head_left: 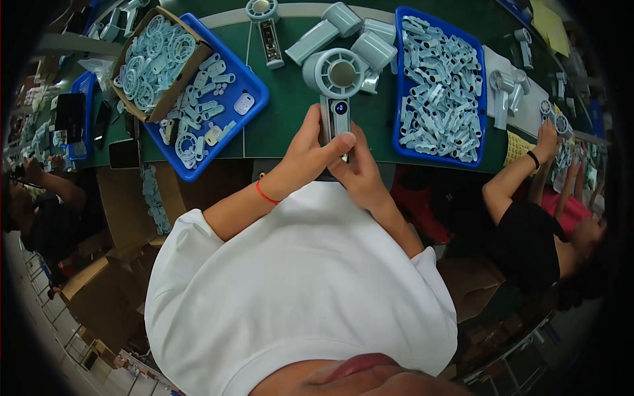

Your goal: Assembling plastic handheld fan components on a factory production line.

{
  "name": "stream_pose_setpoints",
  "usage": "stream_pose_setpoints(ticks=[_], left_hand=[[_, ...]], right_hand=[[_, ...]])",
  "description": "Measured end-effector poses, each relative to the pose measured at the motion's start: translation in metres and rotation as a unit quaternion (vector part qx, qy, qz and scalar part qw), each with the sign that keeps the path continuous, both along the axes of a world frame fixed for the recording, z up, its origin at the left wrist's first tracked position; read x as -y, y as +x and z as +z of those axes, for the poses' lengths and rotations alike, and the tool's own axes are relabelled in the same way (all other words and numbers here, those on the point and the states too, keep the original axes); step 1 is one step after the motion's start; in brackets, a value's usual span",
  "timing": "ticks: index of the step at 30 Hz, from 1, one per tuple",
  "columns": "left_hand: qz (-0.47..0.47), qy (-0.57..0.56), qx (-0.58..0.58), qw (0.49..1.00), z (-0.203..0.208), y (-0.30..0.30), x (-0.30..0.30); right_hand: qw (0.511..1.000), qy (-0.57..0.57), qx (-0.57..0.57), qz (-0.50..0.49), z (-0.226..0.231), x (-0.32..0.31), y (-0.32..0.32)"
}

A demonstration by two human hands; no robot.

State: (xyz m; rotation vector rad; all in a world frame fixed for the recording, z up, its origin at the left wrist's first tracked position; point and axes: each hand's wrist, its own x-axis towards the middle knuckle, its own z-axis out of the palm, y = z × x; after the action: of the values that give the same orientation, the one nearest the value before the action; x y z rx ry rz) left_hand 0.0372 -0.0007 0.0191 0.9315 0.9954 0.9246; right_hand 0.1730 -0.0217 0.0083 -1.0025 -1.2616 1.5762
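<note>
The left hand (305, 153) wraps the handle of a pale blue handheld fan (340, 117) from the left, its thumb across the lower front; the right hand (362, 164) grips the same handle's lower end from the right. The fan is at the near edge of the green counter (281, 109), its round head pointing away from the person and a small display lit on its handle.

Just beyond the head lies a cluster of similar fans (316, 42), leaving little room that way; whether they touch it cannot be told. Left of the cluster, near it, is an opened fan (271, 43) with its inside showing.

A strip of counter separates the left hand from the left blue tray (256, 92), whose corner juts past the counter's edge and which partly carries a cardboard box (177, 83) of rings. A narrower gap divides the right hand from the right blue tray (398, 99), heaped with small parts.
</note>
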Motion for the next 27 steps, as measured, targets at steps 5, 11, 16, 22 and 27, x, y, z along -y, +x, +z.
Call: stream_pose_setpoints(ticks=[5, 11, 16, 22, 27], left_hand=[[0.019, 0.142, -0.158, 0.977, 0.027, -0.02, -0.104], [0.006, 0.16, -0.488, 0.858, 0.011, -0.019, -0.333], [0.104, 0.301, -0.676, 0.665, -0.058, -0.041, -0.413], [0.259, -0.073, -0.624, 0.734, -0.077, -0.076, -0.438], [0.272, 0.027, -0.118, 0.955, -0.073, -0.144, -0.439]], right_hand=[[0.944, 0.232, 0.226, -0.072, 0.015, -0.021, 0.036], [0.958, 0.217, 0.151, -0.108, 0.013, -0.02, 0.065], [0.953, 0.133, 0.193, -0.193, 0.004, -0.009, 0.076], [0.861, 0.127, 0.404, -0.28, 0.003, -0.054, 0.103], [0.719, 0.221, 0.616, -0.235, -0.018, -0.157, 0.135]])
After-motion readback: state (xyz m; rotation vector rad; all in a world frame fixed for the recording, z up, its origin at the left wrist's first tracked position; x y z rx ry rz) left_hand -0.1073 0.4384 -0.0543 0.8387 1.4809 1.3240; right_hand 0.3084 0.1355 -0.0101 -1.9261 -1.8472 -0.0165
